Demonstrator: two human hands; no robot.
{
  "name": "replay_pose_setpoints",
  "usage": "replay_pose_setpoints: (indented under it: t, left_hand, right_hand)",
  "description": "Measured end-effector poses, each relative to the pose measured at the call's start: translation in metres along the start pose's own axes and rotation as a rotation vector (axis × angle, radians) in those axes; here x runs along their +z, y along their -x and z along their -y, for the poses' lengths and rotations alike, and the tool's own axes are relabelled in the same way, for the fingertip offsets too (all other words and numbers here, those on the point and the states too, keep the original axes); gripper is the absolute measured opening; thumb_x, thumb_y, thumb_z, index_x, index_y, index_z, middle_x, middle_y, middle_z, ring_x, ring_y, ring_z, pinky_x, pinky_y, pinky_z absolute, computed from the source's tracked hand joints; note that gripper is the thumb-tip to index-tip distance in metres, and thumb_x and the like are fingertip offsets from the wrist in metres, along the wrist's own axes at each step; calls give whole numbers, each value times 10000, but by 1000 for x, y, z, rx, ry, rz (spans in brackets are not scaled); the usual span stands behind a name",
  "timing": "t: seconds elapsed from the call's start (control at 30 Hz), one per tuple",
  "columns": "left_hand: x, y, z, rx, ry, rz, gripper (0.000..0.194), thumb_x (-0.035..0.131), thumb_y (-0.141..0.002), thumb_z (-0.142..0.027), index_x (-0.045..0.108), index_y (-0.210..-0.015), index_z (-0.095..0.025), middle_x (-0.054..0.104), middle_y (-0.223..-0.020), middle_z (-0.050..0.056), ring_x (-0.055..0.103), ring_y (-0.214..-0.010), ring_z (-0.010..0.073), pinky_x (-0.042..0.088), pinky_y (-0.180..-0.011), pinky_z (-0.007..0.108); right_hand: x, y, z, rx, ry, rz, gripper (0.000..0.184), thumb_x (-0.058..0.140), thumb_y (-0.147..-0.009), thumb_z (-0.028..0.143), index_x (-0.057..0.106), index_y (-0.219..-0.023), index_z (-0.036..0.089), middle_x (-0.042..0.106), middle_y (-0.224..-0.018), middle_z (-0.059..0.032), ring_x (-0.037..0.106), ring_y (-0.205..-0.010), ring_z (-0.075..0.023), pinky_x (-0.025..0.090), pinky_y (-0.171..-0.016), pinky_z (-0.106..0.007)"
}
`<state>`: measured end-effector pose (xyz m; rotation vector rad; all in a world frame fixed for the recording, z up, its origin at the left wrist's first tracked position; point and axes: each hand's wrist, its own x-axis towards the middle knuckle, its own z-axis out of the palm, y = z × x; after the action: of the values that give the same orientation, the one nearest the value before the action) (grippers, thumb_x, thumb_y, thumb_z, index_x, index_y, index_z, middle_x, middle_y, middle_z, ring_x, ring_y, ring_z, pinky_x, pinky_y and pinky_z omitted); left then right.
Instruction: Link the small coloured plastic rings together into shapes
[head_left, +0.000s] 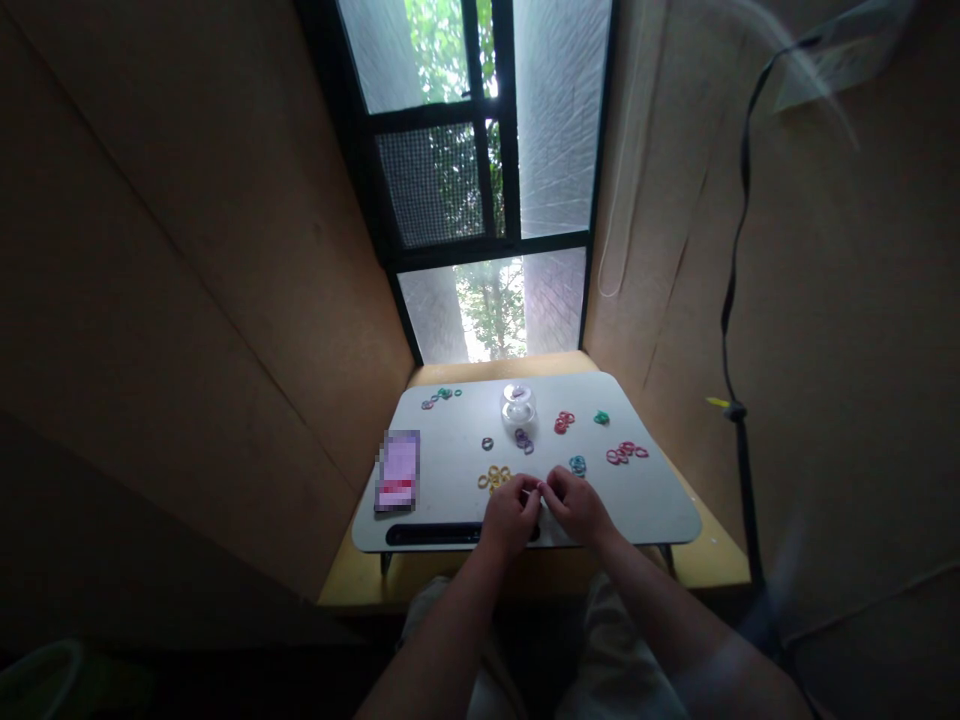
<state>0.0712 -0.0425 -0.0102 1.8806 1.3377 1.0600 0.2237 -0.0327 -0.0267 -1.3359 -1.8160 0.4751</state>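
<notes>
My left hand (511,515) and my right hand (576,508) meet over the near side of a white lap table (450,470). Both have their fingers pinched, with the fingertips close together. Whatever lies between them is too small to make out. Just beyond my left hand is a cluster of yellow rings (493,477), like small hair ties. Blue rings (577,464) lie beside my right hand. Farther off are purple rings (523,440), a dark ring (487,443), red rings (564,422), green rings (601,417) and pink rings (627,453).
A clear round container (518,405) stands near the table's far edge. Mixed green and pink rings (442,398) lie at the far left. A blurred-out phone-like rectangle (398,470) rests on the left. The black slot (431,533) runs along the front edge. A cable (739,250) hangs at right.
</notes>
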Motion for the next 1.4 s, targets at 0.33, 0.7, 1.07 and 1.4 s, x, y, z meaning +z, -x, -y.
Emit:
replay_pose_setpoints:
  t: [0.33,0.7,1.07,1.4]
  left_hand:
    - [2,-1,1,-4,-63,-31,180,508,-851,-291,644,-813,-180,653,-731,17,574,-671,135,397,-643,252]
    - [5,-1,5,-34,-87,-47,154,522,-848,-289,612,-780,-184,626,-700,3,543,-647,129,368,-620,243]
    - [6,-2,9,-23,-55,-97,107,523,-824,-242,605,-793,-181,632,-746,13,571,-695,137,412,-661,258]
    - [6,1,6,-28,158,-35,138,558,-830,-295,606,-887,-179,665,-797,19,635,-676,131,475,-592,228]
  right_hand:
    - [-5,1,3,-47,-75,54,172,479,-833,229,615,-938,215,666,-778,-9,588,-681,-156,427,-655,-252]
    - [-4,1,4,-39,-71,60,123,481,-844,276,574,-792,215,591,-648,15,532,-584,-137,393,-585,-244]
    - [-4,2,2,-75,-32,55,83,514,-824,253,569,-785,205,576,-672,18,493,-560,-114,379,-563,-232]
    - [2,-1,-5,-140,-52,-21,41,538,-793,187,530,-755,200,560,-776,-7,491,-630,-127,406,-620,-246]
